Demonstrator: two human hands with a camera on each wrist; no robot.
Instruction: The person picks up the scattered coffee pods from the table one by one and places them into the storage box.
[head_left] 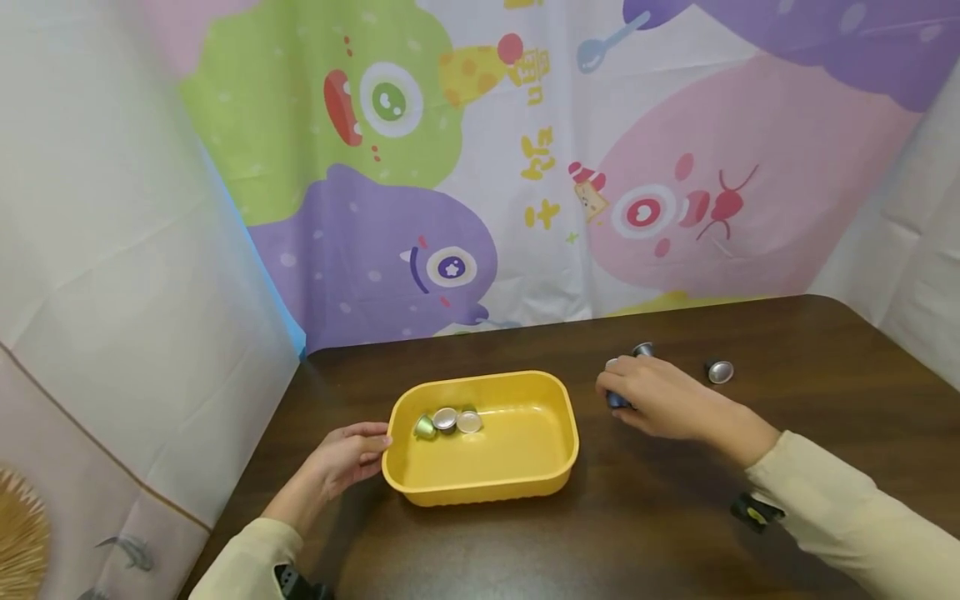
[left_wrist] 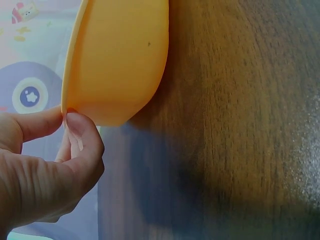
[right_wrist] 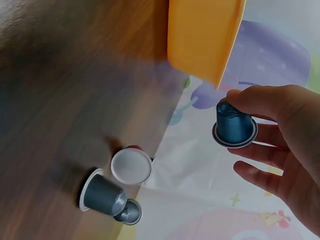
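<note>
My left hand point(head_left: 347, 460) pinches the rim of a yellow plastic bin point(head_left: 480, 493) at its left end, thumb and finger on either side of the edge. Inside the bin, near its left side, lie a green coffee capsule point(head_left: 424, 427) and two capsules with pale lids point(head_left: 468, 422). To the right of the bin, my right hand point(head_left: 667, 400) holds a blue coffee capsule point(right_wrist: 234, 125) between thumb and fingers. In the right wrist view its rimmed lid side faces down. The hand partly covers it in the head view.
Beyond the right hand, a grey capsule point(right_wrist: 104, 194) lies on its side by a white-lidded one point(right_wrist: 131, 166) and a smaller-looking one point(right_wrist: 131, 212). Farther right sits a silver-lidded capsule point(head_left: 720, 372). A cartoon-printed cloth point(head_left: 555, 275) hangs behind the dark wooden table point(head_left: 480, 550).
</note>
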